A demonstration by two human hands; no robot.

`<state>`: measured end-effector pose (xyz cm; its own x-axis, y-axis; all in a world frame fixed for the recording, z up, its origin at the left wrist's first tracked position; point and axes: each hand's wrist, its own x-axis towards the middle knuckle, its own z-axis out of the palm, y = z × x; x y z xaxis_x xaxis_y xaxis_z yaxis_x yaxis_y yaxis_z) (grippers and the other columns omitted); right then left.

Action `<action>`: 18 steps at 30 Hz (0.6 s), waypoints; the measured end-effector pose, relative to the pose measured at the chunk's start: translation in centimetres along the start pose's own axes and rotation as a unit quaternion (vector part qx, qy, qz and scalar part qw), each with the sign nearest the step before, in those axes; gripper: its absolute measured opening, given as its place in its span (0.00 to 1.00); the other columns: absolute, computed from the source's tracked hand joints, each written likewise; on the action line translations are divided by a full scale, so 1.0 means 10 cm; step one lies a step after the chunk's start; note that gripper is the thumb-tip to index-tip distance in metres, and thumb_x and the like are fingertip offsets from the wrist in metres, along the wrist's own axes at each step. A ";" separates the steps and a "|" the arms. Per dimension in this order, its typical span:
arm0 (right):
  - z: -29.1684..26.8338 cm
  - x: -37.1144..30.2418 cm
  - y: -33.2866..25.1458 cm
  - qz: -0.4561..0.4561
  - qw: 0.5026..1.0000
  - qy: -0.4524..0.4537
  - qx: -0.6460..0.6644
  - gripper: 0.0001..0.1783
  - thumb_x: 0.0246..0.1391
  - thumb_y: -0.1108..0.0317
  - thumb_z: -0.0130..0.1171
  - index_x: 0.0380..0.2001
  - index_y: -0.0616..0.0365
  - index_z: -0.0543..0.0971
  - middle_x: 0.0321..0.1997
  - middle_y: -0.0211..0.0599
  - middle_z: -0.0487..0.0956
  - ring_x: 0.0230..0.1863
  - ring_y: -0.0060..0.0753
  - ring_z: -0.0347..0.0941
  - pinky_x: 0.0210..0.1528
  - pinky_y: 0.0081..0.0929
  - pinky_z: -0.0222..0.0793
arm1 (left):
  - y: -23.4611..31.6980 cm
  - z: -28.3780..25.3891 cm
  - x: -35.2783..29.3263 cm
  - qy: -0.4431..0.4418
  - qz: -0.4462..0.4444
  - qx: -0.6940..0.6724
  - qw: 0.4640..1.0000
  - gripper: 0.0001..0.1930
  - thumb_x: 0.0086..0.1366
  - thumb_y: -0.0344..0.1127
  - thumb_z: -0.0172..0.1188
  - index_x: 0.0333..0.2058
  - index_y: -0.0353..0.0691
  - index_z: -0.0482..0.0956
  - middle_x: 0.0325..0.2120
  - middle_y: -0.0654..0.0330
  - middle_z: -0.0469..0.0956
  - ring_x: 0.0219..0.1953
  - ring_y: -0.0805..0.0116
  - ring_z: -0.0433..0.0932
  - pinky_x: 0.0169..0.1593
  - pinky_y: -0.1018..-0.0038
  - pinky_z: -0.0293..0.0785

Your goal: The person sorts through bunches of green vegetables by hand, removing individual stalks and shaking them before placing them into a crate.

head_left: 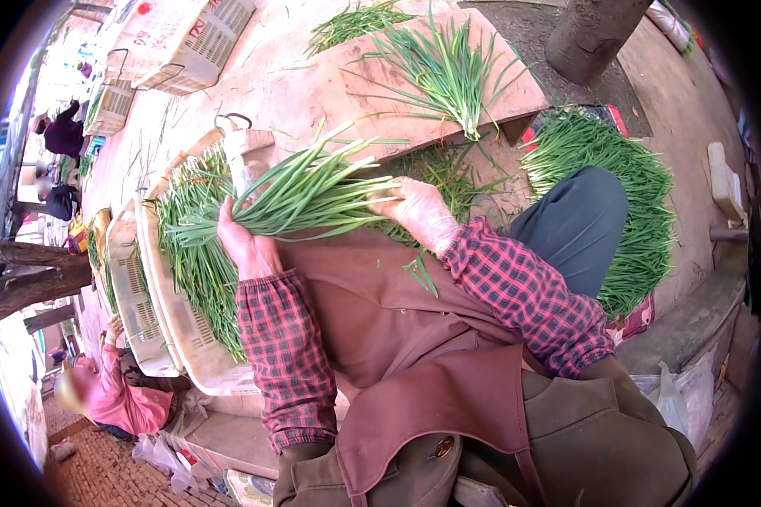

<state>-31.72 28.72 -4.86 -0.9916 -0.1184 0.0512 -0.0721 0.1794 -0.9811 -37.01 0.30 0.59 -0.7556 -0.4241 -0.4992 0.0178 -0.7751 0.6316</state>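
A loose bunch of chives [313,190] lies across my lap between my hands. My left hand [249,241] is closed around its leafy end, the thumb up against the leaves. The pale stem ends are pinched in the fingers of my right hand [418,211]. Just left of my left hand stands a white plastic crate [203,359] heaped with chives [196,270]. Ahead of me, a fanned bundle [452,72] rests on a pinkish board [380,106], its stem ends toward me. Cut scraps [435,182] litter the ground beyond my right hand.
A large heap of chives [630,203] lies beside my right knee. Another white crate [139,325] adjoins the left one, and stacked crates [182,51] stand farther off. A tree trunk [596,38] rises at the far right. A person in pink [127,401] sits at the left.
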 end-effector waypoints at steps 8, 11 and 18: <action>-0.68 -0.04 0.60 0.125 0.988 0.074 -0.052 0.14 0.56 0.72 0.57 0.44 0.67 0.81 0.40 0.43 0.84 0.44 0.28 0.80 0.49 0.24 0.74 | 0.08 0.32 -0.42 0.009 -0.024 0.068 0.997 0.15 0.67 0.35 0.56 0.20 0.45 0.67 0.14 0.66 0.68 0.19 0.69 0.69 0.29 0.71 0.73; -0.70 0.02 0.02 0.122 0.990 -0.048 -0.060 0.20 0.60 0.62 0.59 0.49 0.65 0.79 0.44 0.41 0.83 0.50 0.28 0.78 0.53 0.25 0.71 | 0.16 0.09 -0.27 -0.212 -0.059 -0.018 0.975 0.15 0.69 0.34 0.54 0.21 0.45 0.65 0.14 0.68 0.65 0.17 0.73 0.64 0.26 0.78 0.67; -0.54 0.20 -0.13 0.100 0.907 -0.283 0.296 0.29 0.64 0.48 0.54 0.54 0.65 0.73 0.49 0.31 0.79 0.51 0.21 0.72 0.56 0.25 0.69 | -0.10 0.45 -0.57 -0.289 -0.071 0.044 0.954 0.16 0.69 0.35 0.55 0.21 0.47 0.63 0.13 0.71 0.56 0.15 0.78 0.54 0.20 0.80 0.57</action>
<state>-34.14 33.53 -2.53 -0.7532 -0.6532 -0.0780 0.3394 -0.2843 -0.8966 -35.70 5.58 5.50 -0.9814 0.0311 -0.1895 -0.1477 -0.7529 0.6414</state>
